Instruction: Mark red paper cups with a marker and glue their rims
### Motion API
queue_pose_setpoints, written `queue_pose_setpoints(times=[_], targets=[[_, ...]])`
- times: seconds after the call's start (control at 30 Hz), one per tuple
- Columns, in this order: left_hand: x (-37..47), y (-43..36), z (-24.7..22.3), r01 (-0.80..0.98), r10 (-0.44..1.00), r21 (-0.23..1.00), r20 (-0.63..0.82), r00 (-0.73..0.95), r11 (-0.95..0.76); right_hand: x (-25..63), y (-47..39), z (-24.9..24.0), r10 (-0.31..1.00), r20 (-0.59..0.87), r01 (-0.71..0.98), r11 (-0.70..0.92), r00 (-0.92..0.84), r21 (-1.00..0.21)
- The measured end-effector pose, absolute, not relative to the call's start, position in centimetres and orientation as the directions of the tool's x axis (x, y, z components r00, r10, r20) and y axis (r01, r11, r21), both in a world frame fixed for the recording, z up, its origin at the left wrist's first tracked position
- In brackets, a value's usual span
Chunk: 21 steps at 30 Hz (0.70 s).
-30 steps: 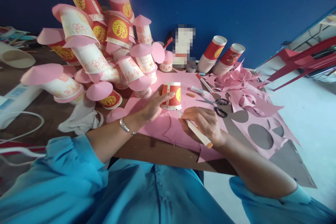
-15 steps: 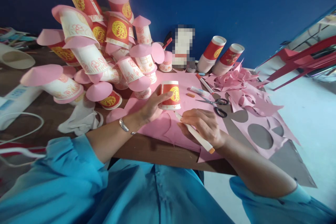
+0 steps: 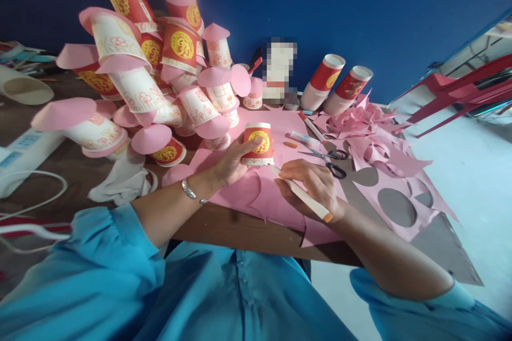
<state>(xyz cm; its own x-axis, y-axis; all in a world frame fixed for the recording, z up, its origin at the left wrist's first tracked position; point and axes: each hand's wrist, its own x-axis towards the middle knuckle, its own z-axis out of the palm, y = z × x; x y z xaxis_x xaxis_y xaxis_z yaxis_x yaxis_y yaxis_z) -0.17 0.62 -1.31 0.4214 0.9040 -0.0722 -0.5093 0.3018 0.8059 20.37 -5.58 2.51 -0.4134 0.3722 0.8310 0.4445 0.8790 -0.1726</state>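
My left hand (image 3: 232, 162) is closed around a red and white paper cup (image 3: 247, 141) with a yellow emblem, its thumb lying across the emblem. Orange-red lines mark the white band at the cup's lower edge. A white marker (image 3: 306, 200) with an orange end sits in my right hand (image 3: 310, 184), tip pointing up-left at that band. The tip is at the lower right edge of the cup; whether it touches I cannot tell. Beneath both hands lie sheets of pink paper (image 3: 236, 200). An orange marker cap (image 3: 290, 144) rests just beyond my right hand.
Cups with pink cone tops (image 3: 132, 85) crowd the left. Black-handled scissors (image 3: 336, 162), a red-capped marker (image 3: 312, 127) and a glue-like tube (image 3: 304, 138) lie right of the cup. Two cup stacks (image 3: 324, 82) stand behind pink scraps (image 3: 360, 128). A white cloth (image 3: 120, 178) lies left.
The cup has turned slightly in my left hand, bringing its emblem leftward and more drawn lines into sight. My right hand with the marker has shifted a little right and up.
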Motion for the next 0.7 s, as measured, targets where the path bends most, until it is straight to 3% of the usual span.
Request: queue_pose_setpoints(times=[0.7], targets=[[-0.10,-0.02,-0.66,-0.431,0.885,0.862,-0.043,0.465,0.268,20.17,-5.59,2.20,0.381,0.809,0.442,0.881,-0.447,-0.170]])
